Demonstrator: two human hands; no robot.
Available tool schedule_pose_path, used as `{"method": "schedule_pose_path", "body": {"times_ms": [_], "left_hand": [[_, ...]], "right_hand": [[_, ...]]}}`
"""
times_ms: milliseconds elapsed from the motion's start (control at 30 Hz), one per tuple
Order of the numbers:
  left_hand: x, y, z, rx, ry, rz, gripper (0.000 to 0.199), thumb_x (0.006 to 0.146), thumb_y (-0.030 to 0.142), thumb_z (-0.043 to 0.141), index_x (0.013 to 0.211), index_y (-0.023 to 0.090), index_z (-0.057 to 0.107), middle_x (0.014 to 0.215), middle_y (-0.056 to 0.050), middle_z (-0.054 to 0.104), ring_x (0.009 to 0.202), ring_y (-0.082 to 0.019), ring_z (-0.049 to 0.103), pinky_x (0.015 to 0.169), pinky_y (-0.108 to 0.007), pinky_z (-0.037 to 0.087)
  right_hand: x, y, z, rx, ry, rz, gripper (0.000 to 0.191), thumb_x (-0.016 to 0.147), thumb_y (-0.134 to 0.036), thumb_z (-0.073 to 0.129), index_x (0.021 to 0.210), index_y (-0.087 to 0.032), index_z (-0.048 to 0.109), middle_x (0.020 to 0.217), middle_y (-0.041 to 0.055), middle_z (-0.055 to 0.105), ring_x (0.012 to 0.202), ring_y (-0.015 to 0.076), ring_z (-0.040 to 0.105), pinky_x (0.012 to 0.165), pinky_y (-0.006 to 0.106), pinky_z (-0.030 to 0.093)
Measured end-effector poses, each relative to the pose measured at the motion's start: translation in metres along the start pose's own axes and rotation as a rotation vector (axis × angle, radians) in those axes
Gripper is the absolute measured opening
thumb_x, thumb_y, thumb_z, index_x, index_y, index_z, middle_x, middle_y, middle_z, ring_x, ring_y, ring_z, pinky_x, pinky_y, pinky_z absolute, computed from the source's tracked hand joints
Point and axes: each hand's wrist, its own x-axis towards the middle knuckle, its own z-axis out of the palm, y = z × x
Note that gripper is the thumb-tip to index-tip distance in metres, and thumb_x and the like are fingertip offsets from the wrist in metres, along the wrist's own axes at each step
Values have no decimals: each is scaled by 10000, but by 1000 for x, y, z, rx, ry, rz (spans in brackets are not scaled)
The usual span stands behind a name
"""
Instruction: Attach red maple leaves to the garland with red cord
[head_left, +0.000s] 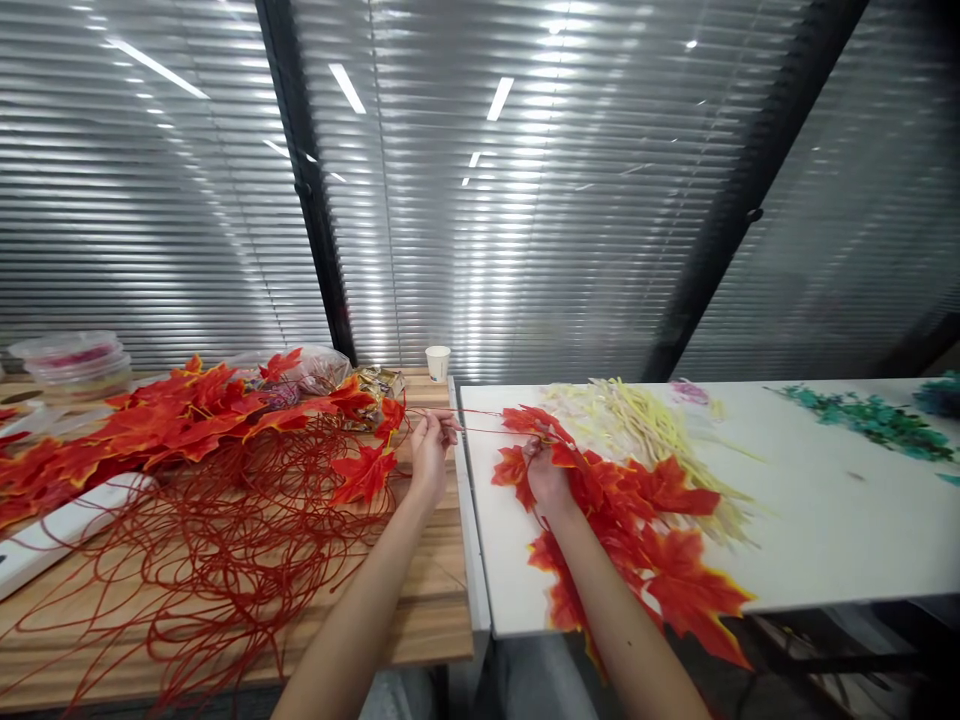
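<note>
wood table [420,610]: near left, carries a loose tangle of red wire stems [217,540] spread flat, no order to it.
white table [825,520]: butted just right of the wood one; the hands work across the seam.
leaf pile [660,540]: red-orange maple leaves heaped on the white table's near-left part, some hanging over the near edge. Sits right under the right forearm, probably so it's in easy reach.
right hand [546,470]: resting on top of that pile, fingers curled tight around leaves and, it seems, one end of the strand. Exact finger contact hidden by leaves.
left hand [431,445]: raised over the wood table's right edge, thumb and fingertips pinched on the thin red strand [480,424].
strand: stretched between both hands, long axis roughly left-right, near level, over the table seam. Looks taut, likely held that way to keep it straight.
leaf garland [180,420]: far left on wood table, leaves bunched with stems trailing nearward.
yellow stems [637,420]: behind the pile.
paper cup [437,362]: far edge, upright.
green sprigs [870,415]: far right.
plastic tubs [75,358]: far left, stacked.
</note>
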Motion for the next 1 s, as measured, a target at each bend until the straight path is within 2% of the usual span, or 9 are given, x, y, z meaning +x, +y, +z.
{"method": "schedule_pose_path", "body": {"times_ms": [133,267,367,700,833,1000], "left_hand": [[-3,4,4,20,-48,-8,343,773,492,548,745,152,584,642,-18,607,510,-78,467,541,-210,380],[-4,2,3,50,-120,10,343,797,479,519,785,146,603,713,-42,641,527,-78,492,557,-217,399],[-3,1,2,43,-137,30,339,810,461,510,789,140,612,727,-50,646,534,-77,506,550,-213,403],[-6,17,5,-80,-62,54,312,813,425,527,816,123,604,712,-62,659,544,-89,549,564,-227,438],[-6,19,6,-70,-34,48,307,801,428,540,837,130,609,774,-75,674,559,-95,565,597,-249,463],[-3,19,4,37,22,93,331,785,445,551,801,129,645,797,-78,670,680,-130,607,628,-248,473]], "right_hand": [[1,-2,1,168,15,-33,84,744,-251,486,674,-220,520,573,-49,511,517,91,478,528,216,447],[1,-4,-1,337,-7,35,74,745,-185,488,674,-193,506,545,-64,503,457,53,452,474,157,417],[3,-3,-3,349,9,53,108,752,-181,493,645,-187,479,534,-67,494,435,46,444,451,148,406],[7,-7,-6,389,84,63,152,769,-129,416,630,-180,452,484,-53,445,405,62,423,395,157,352],[7,-10,-4,374,102,47,166,774,-119,386,637,-183,455,470,-52,423,404,72,414,383,162,342],[7,-12,-5,291,115,24,161,763,-134,387,617,-188,430,469,-60,404,401,68,401,397,167,358]]}}
